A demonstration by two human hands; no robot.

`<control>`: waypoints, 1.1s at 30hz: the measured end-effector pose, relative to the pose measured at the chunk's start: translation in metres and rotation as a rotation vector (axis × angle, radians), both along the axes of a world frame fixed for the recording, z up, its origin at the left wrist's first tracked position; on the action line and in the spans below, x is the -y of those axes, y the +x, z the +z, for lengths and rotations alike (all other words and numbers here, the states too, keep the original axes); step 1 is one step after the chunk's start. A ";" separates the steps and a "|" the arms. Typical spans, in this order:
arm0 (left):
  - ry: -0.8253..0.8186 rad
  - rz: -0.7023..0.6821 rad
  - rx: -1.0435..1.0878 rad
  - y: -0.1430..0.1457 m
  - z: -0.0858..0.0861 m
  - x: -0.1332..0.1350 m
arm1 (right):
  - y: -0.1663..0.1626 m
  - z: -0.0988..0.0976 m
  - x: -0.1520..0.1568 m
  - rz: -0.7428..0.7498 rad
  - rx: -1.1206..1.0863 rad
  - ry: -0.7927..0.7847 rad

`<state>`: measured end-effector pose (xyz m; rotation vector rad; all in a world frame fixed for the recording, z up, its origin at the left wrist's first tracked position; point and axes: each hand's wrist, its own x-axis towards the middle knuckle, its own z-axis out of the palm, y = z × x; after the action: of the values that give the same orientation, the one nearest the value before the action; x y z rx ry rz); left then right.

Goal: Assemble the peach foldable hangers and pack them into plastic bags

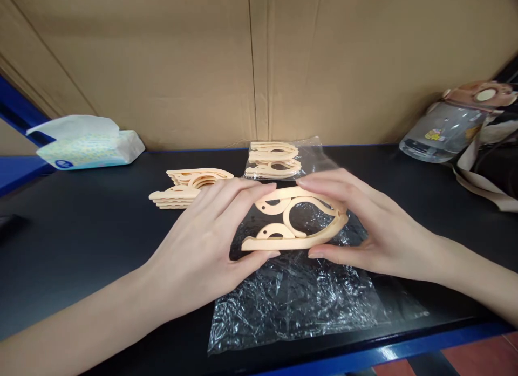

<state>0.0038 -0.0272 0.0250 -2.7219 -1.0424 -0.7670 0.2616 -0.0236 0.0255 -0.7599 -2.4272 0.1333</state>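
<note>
A beige folding clothes hanger (311, 240), partly folded with its two arms one above the other, is held level over a clear plastic bag (291, 306). My left hand (218, 230) grips its left end, fingers on the upper arm and thumb beneath the lower one. On the right end my right hand (360, 225) closes the same way, fingers above and thumb below. A stack of matching folded hangers (174, 195) lies left of the bag, partly behind my left hand. More folded hangers (273, 165) rest inside the bag's far end.
A tissue pack (93, 149) sits at the back left of the black table (101, 225). At the back right a clear water bottle (445, 128) with a brown lid leans, its pale strap (481, 187) trailing over the table. Cardboard (182, 68) stands behind.
</note>
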 end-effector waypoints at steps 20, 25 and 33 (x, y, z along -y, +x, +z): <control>-0.079 -0.034 -0.035 0.000 -0.002 -0.002 | -0.002 0.001 0.000 -0.090 -0.631 -1.054; -0.115 -0.025 -0.032 -0.001 0.001 -0.001 | -0.003 0.001 -0.001 -0.104 -0.640 -1.038; -0.174 -0.026 -0.001 0.000 0.001 0.000 | -0.002 0.000 -0.001 -0.088 -0.625 -1.031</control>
<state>0.0036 -0.0275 0.0256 -2.8853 -1.1249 -0.7101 0.2595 -0.0229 0.0257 -1.0249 -1.6085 1.4208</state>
